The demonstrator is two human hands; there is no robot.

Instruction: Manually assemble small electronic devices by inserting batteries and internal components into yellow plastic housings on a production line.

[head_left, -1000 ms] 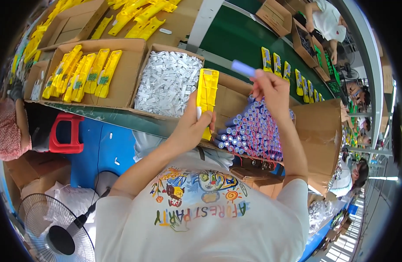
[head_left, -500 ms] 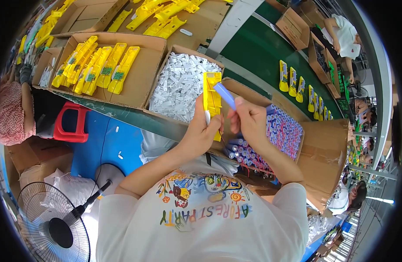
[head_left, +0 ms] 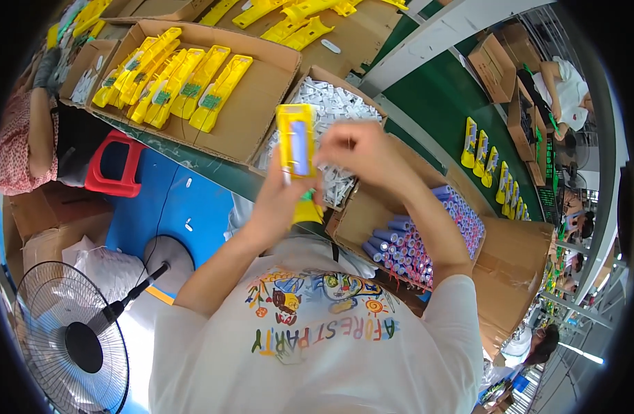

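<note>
My left hand (head_left: 270, 205) is closed around the lower part of a yellow plastic housing (head_left: 294, 114), held upright over the front of the work table. Inside its upper part lies a purple cylindrical battery cell (head_left: 300, 148). A bit of green shows low in the housing, by my fingers. Just to the right is my right hand (head_left: 355, 148), apart from the housing and above a carton of small white plastic parts (head_left: 327, 100). Its fingers are bent and blurred by motion, so whether they hold anything cannot be made out.
Yellow housings with green circuit boards (head_left: 210, 101) fill a carton (head_left: 262, 69) at the left. Rows of purple battery cells (head_left: 441, 228) stand in a carton at the right. Yellow pieces line a green belt (head_left: 427, 103). A red stool (head_left: 117, 165), a fan (head_left: 82, 345) and a co-worker are at the left.
The battery cell, earlier in my right hand beside the housing, now lies inside it. My left hand and the housing have shifted left; my right hand has let go of the cell.
</note>
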